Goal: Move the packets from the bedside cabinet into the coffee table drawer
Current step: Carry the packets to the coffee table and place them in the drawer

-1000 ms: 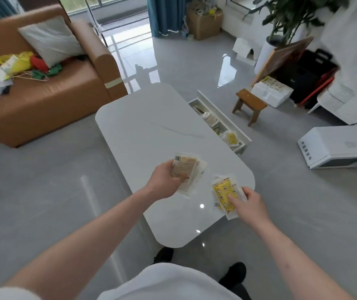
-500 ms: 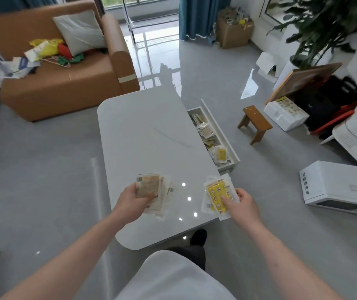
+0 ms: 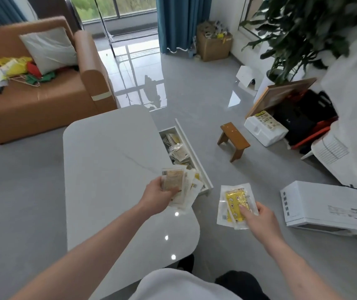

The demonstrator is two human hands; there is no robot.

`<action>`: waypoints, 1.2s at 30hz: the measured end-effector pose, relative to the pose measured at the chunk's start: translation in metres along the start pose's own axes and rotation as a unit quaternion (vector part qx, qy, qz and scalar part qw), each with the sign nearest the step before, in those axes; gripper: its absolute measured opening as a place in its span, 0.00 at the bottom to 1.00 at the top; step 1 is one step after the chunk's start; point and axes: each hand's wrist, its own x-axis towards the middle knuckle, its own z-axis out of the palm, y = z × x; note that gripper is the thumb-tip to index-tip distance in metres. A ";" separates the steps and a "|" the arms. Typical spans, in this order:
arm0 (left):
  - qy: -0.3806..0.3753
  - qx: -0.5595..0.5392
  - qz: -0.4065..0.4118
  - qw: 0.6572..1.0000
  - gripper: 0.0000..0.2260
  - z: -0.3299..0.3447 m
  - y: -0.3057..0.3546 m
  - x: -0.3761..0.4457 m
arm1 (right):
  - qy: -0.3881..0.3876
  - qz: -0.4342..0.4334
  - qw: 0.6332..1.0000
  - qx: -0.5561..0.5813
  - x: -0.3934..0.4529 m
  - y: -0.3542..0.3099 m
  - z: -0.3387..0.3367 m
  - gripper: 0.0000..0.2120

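Two handfuls of packets, one in each of your hands. Your left hand (image 3: 159,197) grips a fanned stack of pale packets (image 3: 178,187) — fingers curled under, thumb pressed across the top sheet — held over the near right part of the white coffee table (image 3: 108,169), its far corners overlapping the near end of the open drawer (image 3: 192,152). Your right hand (image 3: 257,219) pinches a few clear-edged yellow packets (image 3: 235,202), thumb on top, out over the grey floor just right of the table and short of the drawer's near corner. Drawer stands pulled out on the table's right side — already part-filled with more packets (image 3: 177,148), jumbled. Nearby: brown sofa (image 3: 43,100) far left, small wooden stool (image 3: 233,139) beyond the drawer, white microwave (image 3: 324,206) on the floor at right.
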 end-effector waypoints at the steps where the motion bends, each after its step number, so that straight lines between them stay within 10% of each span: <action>1: 0.000 0.004 0.000 1.000 0.08 0.012 0.010 0.010 | -0.001 0.000 1.000 0.001 0.013 -0.001 -0.008 0.04; 16: 0.143 -0.065 -0.100 0.982 0.07 0.131 0.068 0.069 | -0.118 0.020 0.990 -0.078 0.227 -0.023 -0.100 0.04; 36: 0.224 -0.137 -0.251 0.932 0.14 0.078 0.023 0.252 | -0.238 0.024 0.965 -0.105 0.424 -0.145 0.049 0.05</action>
